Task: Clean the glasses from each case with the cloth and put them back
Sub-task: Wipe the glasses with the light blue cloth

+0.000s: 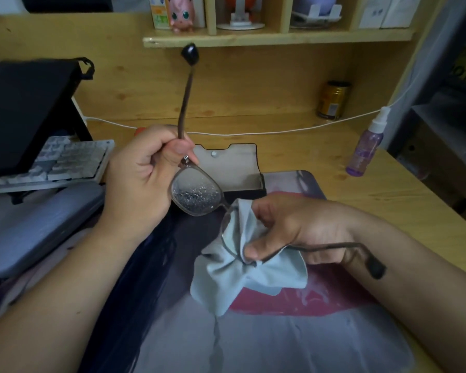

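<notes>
Above the desk mat (293,343), at the left, the left hand (140,184) grips the glasses (197,195) at the hinge, fingers curled round the arm that points up; the exposed lens is beaded with droplets. Just behind them an open case (232,168) rests on the mat. To the right, the right hand (288,227) pinches the pale blue cloth (242,275) around the other lens, thumb in front, the second arm running past the wrist. Far right, a purple spray bottle (365,146) stands on the desk (388,189).
</notes>
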`<state>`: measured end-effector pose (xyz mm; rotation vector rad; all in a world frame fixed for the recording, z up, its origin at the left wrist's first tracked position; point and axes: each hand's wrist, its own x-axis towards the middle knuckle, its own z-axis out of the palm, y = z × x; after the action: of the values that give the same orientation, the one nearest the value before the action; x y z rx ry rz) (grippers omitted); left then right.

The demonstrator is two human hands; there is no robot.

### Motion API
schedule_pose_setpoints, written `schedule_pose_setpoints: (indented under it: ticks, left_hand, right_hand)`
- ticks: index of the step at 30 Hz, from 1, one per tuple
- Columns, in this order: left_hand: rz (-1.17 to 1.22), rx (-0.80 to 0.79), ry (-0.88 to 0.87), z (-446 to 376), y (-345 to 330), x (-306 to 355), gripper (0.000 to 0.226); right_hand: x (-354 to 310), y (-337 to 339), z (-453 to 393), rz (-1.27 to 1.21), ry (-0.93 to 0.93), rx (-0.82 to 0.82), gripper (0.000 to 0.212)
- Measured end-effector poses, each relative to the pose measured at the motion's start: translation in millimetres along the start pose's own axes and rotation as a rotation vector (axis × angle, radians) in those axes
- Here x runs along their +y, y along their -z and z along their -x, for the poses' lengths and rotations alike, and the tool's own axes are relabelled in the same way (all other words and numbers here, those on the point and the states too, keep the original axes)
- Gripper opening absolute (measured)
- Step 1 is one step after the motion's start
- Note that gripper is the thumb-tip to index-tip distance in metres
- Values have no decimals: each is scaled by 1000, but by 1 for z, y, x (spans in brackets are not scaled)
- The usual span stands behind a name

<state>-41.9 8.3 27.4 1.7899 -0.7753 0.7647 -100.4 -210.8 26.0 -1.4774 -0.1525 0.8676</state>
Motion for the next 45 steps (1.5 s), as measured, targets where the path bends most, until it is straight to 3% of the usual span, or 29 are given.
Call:
schedule_pose_setpoints:
  ticks: [2,4,5,8,11,14,20,22,27,31,34,37,41,45]
  left_hand:
    - [2,-13,2,1,-2,2,29]
    - [13,-34,3,1,-4,3,31]
    - [15,-40,7,1,-5,2,31]
    - [23,-19,33,0,-2,-1,28]
    - [21,5,36,-2,2,-4,26]
    - [-1,6,16,-1,1,-2,29]
    - [31,-39,34,4,-9,-2,37]
    - [28,-41,29,4,-10,-2,38]
    - [67,-10,52,2,-8,-1,26]
    - [80,7,86,0,-3,-2,27]
    - [48,2,67,-1,0,-1,28]
    - [-1,-5,30,-1,4,-1,31]
    - [-53,12,8,-2,7,-1,29]
    - [-45,-18,3,0,3,2,28]
  right_hand:
    - [2,-5,-1,70,13,55,40]
    - [0,-9,2,80,51,97,8]
    - [0,-10,2,60,72,106,7]
    - [-2,-9,1,-9,111,100,10]
    - [-3,-1,2,-88,105,-20,23]
    - [-4,-2,5,-33,70,-81,31]
    - [-1,-12,3,134,99,103,17]
    - [0,-9,2,86,124,137,7]
    - [-1,-11,0,70,203,166,8]
    - [3,-13,-5,41,233,240,31]
    - [4,-11,-6,14,230,269,34]
    - [3,-2,-1,-31,197,163,36]
    - [-4,8,8,-100,100,-61,24]
    - [-5,3,7,40,-10,-68,34]
